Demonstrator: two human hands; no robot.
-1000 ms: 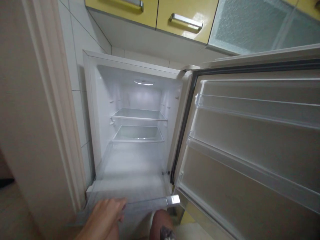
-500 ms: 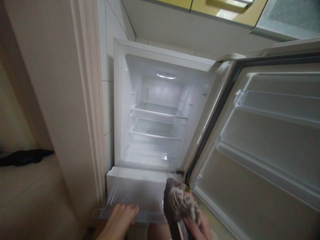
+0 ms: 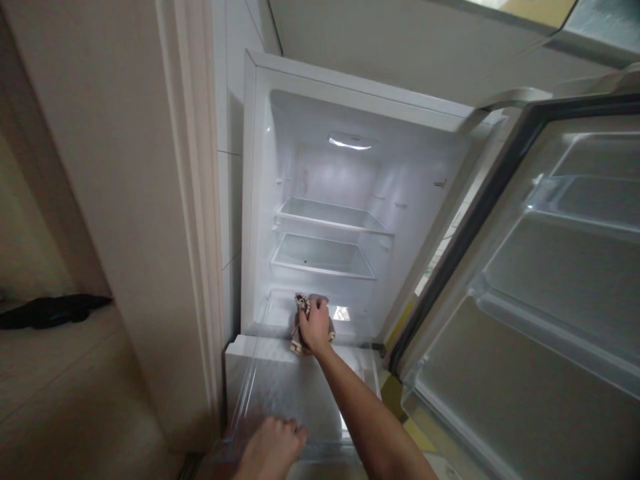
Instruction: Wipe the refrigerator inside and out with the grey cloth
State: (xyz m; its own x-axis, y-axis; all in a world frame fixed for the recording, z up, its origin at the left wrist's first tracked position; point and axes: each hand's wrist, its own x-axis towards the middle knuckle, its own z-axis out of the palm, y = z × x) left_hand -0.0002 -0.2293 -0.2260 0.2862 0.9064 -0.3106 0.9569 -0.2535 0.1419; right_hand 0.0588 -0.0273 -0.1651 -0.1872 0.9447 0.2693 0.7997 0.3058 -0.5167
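My right hand (image 3: 317,325) reaches deep into the lower part of the open fridge (image 3: 253,200). Its fingers are closed on a bunched brown-grey cloth (image 3: 299,345) with a pale pattern, at the back part of a pulled-out clear plastic drawer (image 3: 245,393). At the front of that drawer, my left hand (image 3: 274,445) has its fingers curled over the rim. Its fingertips are partly hidden. Above the cloth are two glass shelves (image 3: 325,257), one over the other, with a small dark speck on the lower one.
The fridge door (image 3: 560,280), with clear door shelves, stands wide open on the right. A wooden door frame (image 3: 185,200) rises close on the left. Past it, a black item (image 3: 50,311) lies on the floor. A lit lamp (image 3: 353,141) is in the fridge ceiling.
My right hand has carried the cloth from in front of the drawer forward and left, into its back part. My left hand stays at the drawer's front rim. The view has shifted slightly.
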